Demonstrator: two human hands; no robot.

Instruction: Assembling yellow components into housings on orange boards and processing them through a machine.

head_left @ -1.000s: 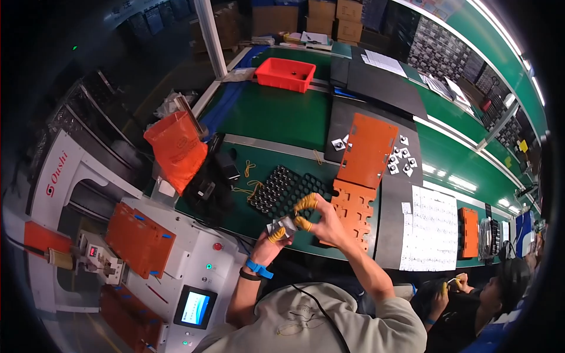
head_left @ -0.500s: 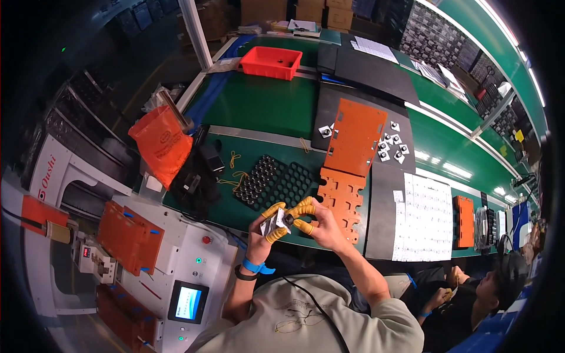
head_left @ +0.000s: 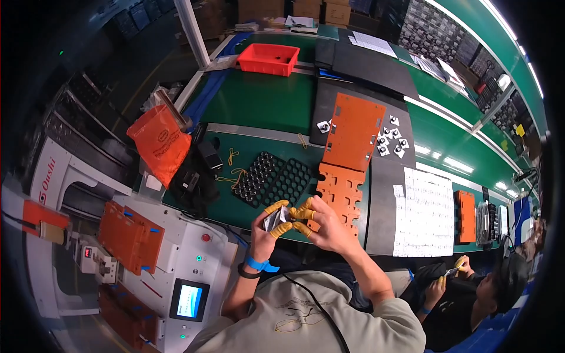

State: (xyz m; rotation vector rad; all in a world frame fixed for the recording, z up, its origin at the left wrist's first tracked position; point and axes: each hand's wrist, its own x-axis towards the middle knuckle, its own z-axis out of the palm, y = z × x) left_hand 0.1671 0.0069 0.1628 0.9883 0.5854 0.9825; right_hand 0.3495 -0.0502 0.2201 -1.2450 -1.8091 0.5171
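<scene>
My left hand [head_left: 266, 231], in yellow finger covers and with a blue band at its wrist, grips a small silvery-white piece [head_left: 275, 220] between thumb and fingers. From the right, my right hand [head_left: 323, 223] closes its yellow-covered fingertips on the dark end of the same piece; the fingers hide much of it. Just beyond my hands lie a black tray filled with small round shiny parts [head_left: 257, 177] and a black tray with round holes [head_left: 288, 183]. An orange slotted plate [head_left: 340, 191] lies beside my right hand, with a larger orange board [head_left: 354, 132] beyond it.
Several white squares with black round parts [head_left: 391, 139] lie on a dark mat. Printed sheets [head_left: 426, 212] cover the mat's near right. A machine with a lit screen [head_left: 189, 300] stands at left. Behind are an orange bag [head_left: 159, 141] and a red bin [head_left: 268, 59]. A co-worker [head_left: 459, 294] sits at right.
My hands have shifted slightly right, and the piece has turned between my fingers. The co-worker's hands have risen and now hold a small thing.
</scene>
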